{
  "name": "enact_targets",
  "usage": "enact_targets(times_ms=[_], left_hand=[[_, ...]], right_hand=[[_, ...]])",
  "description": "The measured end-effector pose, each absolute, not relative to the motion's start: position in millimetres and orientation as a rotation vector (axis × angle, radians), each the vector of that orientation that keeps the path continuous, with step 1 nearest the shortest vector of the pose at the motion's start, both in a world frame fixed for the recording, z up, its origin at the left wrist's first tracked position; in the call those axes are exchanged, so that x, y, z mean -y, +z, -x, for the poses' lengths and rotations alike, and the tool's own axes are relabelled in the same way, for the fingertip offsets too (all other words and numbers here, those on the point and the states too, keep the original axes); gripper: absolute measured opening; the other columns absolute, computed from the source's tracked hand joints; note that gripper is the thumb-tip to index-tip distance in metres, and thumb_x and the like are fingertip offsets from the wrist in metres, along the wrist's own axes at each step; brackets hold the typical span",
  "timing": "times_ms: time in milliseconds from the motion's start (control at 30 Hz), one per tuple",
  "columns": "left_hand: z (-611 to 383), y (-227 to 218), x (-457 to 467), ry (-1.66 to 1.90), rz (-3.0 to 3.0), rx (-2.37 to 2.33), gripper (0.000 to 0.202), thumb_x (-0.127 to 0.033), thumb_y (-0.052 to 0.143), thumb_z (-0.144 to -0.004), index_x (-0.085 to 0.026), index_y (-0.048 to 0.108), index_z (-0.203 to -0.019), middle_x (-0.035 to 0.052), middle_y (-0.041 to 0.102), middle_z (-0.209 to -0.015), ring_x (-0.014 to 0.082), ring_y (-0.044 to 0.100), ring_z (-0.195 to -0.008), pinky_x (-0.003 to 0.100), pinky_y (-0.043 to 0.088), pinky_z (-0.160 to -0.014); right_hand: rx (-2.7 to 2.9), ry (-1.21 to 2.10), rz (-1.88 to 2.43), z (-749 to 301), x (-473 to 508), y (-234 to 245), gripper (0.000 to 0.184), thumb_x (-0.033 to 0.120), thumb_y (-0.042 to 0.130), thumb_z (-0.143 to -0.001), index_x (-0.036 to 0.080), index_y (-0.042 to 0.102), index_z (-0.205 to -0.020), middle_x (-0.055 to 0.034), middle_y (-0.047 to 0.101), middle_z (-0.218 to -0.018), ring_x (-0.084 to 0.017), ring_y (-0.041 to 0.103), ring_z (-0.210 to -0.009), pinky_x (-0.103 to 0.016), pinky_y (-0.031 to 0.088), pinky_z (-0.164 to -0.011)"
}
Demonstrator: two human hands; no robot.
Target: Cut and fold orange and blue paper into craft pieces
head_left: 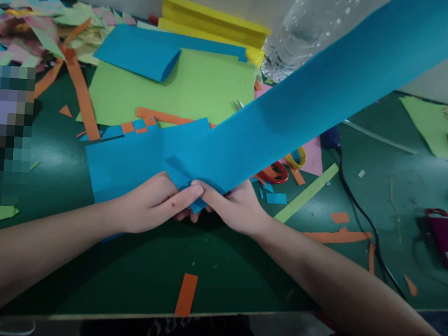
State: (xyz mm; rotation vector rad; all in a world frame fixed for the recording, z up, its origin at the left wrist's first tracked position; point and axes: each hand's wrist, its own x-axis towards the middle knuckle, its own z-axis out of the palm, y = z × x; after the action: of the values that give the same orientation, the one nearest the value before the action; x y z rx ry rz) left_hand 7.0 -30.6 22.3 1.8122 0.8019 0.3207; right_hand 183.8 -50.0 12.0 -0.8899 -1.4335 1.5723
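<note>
A long strip of blue paper (pixel 281 115) slants up to the right from my two hands. Its near end is pinched by my left hand (pixel 160 202) and my right hand (pixel 237 204), thumbs meeting on top and fingers curled underneath. Both hands are closed on it. Beneath the strip, a wider blue sheet (pixel 124 166) lies on the table to the left. Just past my right hand are scissors with red and yellow handles (pixel 279 173), partly covered by the strip.
A green sheet (pixel 214 85) bears a folded blue paper (pixel 140 52). Behind stand folded yellow paper (pixel 215 21) and a clear plastic bottle (pixel 298 35). Paper scraps (pixel 30 26) heap at the back left. A black cable (pixel 354 202) and a purple object (pixel 447 237) lie right.
</note>
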Motion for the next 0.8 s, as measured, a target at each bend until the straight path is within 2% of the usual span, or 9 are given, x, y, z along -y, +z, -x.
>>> enact_targets(times_ms=[433,633,800], left_hand=[[-6.8,23.3,30.4,0.335,-1.814,-0.796,0.057,-0.050,0.030,-0.097,-0.016,0.067,-0.070,0.0023,0.067,-0.062,0.0095,0.059,-0.054,0.019,0.048,-0.052],[-7.5,24.2,31.0,0.339,-1.819,-0.792,0.058,-0.049,0.030,-0.097,-0.016,0.067,-0.068,0.0015,0.065,-0.060,0.0092,0.058,-0.053,0.018,0.047,-0.052],[-7.3,22.6,30.6,0.336,-1.805,-0.783,0.058,-0.051,0.029,-0.097,-0.016,0.066,-0.071,0.0028,0.067,-0.064,0.0100,0.059,-0.055,0.019,0.048,-0.053]], right_hand=[[1.481,1.542,0.926,-184.2,50.2,12.4,0.025,0.029,0.059,-0.087,0.017,0.061,-0.065,0.0018,0.068,-0.058,-0.007,0.062,-0.051,-0.016,0.048,-0.047],[1.440,1.561,0.858,-184.5,50.5,11.5,0.019,0.020,0.060,-0.086,0.017,0.061,-0.067,0.0031,0.069,-0.060,-0.006,0.063,-0.051,-0.014,0.048,-0.047],[1.430,1.567,0.855,-183.6,50.6,13.3,0.022,0.024,0.057,-0.088,0.017,0.060,-0.066,0.0029,0.067,-0.058,-0.006,0.062,-0.049,-0.015,0.048,-0.047]])
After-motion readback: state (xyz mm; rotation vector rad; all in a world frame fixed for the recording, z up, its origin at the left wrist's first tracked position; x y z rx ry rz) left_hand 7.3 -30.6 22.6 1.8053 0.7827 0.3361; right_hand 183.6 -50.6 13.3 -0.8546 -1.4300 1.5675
